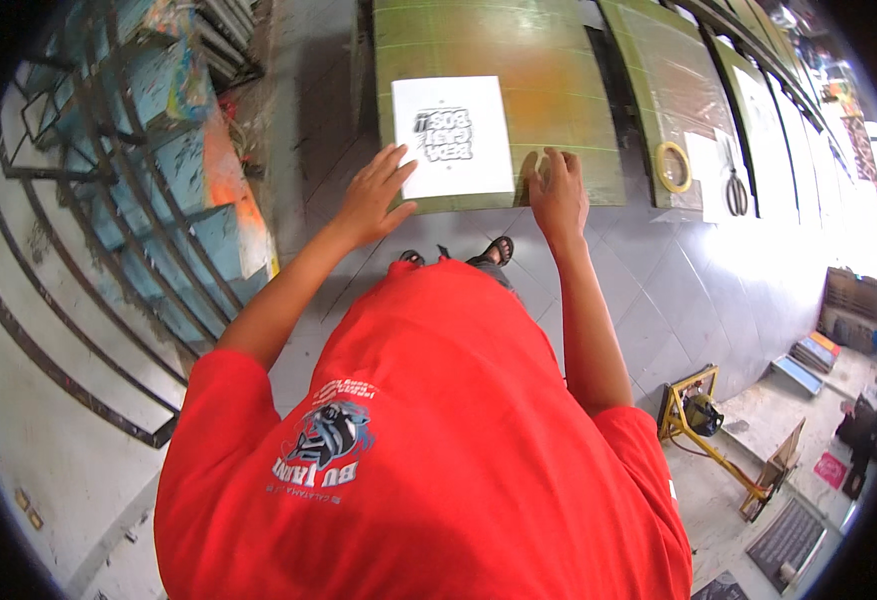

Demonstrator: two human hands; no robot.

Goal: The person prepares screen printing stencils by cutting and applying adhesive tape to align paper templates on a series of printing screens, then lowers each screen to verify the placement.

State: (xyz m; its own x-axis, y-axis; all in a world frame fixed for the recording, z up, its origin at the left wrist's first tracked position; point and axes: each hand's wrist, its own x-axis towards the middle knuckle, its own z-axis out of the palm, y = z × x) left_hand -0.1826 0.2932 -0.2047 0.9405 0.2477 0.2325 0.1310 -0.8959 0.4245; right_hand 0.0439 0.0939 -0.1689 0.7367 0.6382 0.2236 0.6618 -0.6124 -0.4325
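Observation:
A white sheet of paper (473,115) with black block lettering lies on a green board (558,60) in front of me. My left hand (373,195) is at the sheet's lower left corner, its fingers apart and the fingertips at the paper's edge. To the right of the sheet, my right hand (560,195) rests at the board's near edge. Its fingers are slightly bent and I see nothing in them.
Further right, another green board (668,70) under clear plastic carries a yellow tape roll (661,165). Scissors (736,195) with dark handles lie beside it. A black metal railing (48,375) and blue painted steps (173,180) stand left. A yellow metal frame (671,408) is at lower right.

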